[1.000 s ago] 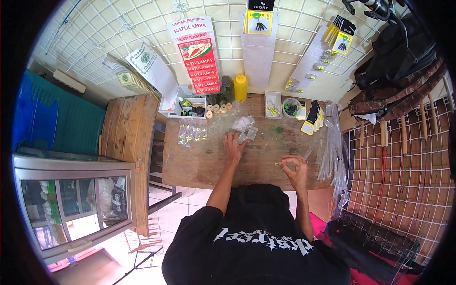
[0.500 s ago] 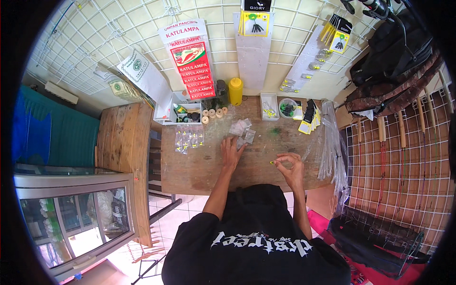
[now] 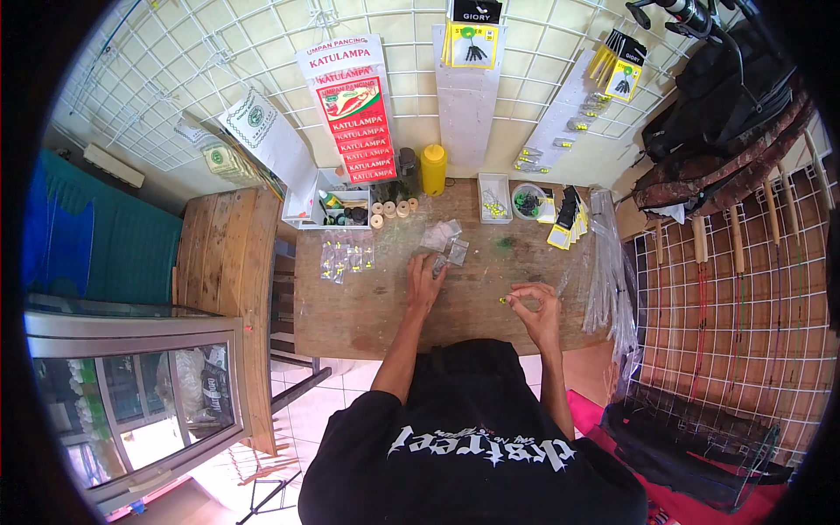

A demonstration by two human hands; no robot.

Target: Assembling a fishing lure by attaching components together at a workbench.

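My left hand rests on the wooden table with its fingers drawn together on a small clear plastic bag. Just beyond its fingertips lie more small clear bags, loosely piled. Over the table to the right, my right hand pinches a tiny yellow-and-dark piece between thumb and fingers; it is too small to name surely. Filled clear bags with similar yellow pieces lie in rows to the left.
Along the back stand a white box, wooden rings, a yellow squeeze bottle, a white tray and a round tub. Black-and-yellow cards and long clear plastic sleeves lie right. A wire grid hangs behind.
My left hand's fingers have drawn closer together around the small bag, and that bag has shifted slightly toward me. My right hand keeps its pinch, almost unmoved.
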